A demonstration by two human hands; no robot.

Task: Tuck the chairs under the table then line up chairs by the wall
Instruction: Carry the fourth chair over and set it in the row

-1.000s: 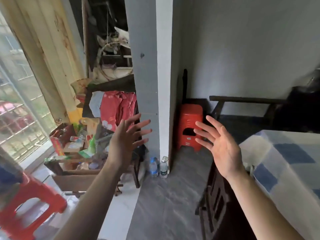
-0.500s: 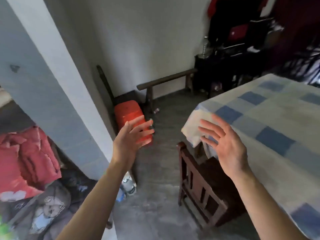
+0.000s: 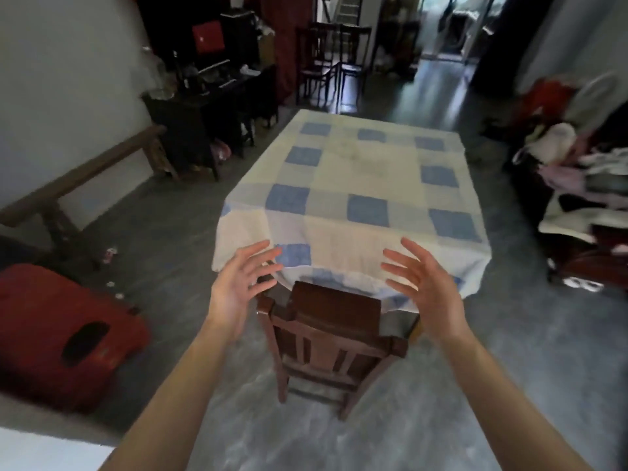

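A dark wooden chair (image 3: 331,338) stands at the near end of the table (image 3: 360,185), its seat tucked under the blue-and-white checked cloth and its back towards me. My left hand (image 3: 239,290) hovers above the chair back's left corner, fingers spread and holding nothing. My right hand (image 3: 423,287) hovers above the right corner, also spread and empty. Neither hand touches the chair. Two more dark chairs (image 3: 328,61) stand at the far end of the room.
A red plastic stool (image 3: 61,331) sits on the floor at the lower left. A long wooden bench (image 3: 78,178) runs along the left wall, with a cluttered dark cabinet (image 3: 207,107) beyond it. A pile of clothes (image 3: 577,154) lies at the right.
The view has swung right from the pillar and window to face the table head on. Both open hands now hover over the tucked chair's back.
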